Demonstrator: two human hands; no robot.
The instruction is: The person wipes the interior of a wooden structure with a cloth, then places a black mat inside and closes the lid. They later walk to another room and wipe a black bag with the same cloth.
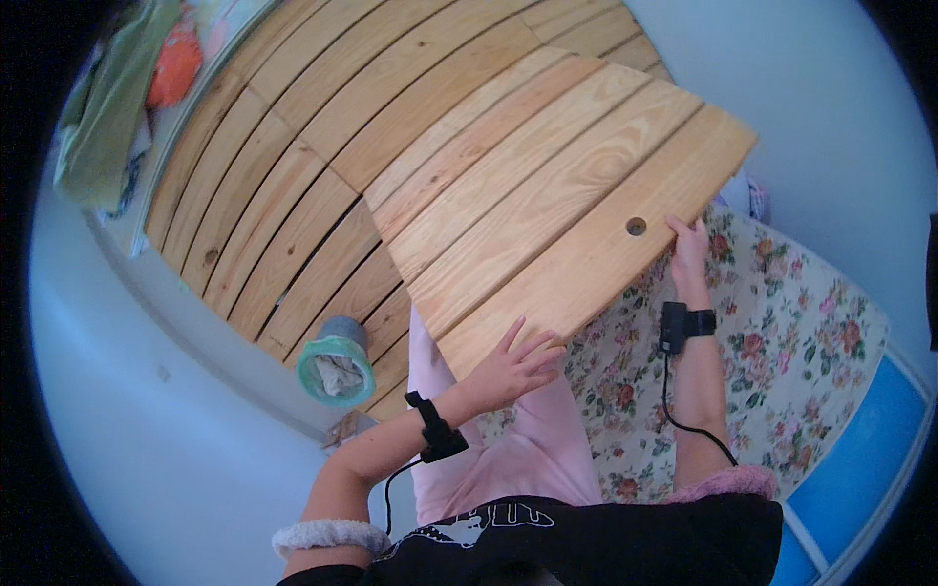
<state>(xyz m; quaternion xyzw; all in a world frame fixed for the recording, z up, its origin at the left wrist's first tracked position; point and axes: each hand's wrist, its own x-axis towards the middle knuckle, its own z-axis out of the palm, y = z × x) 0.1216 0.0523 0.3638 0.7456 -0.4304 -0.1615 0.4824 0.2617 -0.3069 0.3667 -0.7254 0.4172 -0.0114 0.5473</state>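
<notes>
A slatted panel of pale wood planks [513,198], with a round hole near one edge, lies at a slant before me, above the plank floor. My right hand [689,249] grips its near edge beside the hole, thumb on top and fingers hidden underneath. My left hand [509,370] lies at the panel's near left corner with its fingers spread; whether its palm presses on the wood cannot be seen. Both wrists wear black straps with small devices and cables. My legs in pink trousers [542,439] are partly under the panel.
A small bin with a green liner [335,373] and crumpled white contents stands on the plank floor [293,161] at left. A floral-patterned cloth [740,366] covers a surface at right. Green cloth [117,117] and an orange item [176,69] are at upper left. Pale walls flank both sides.
</notes>
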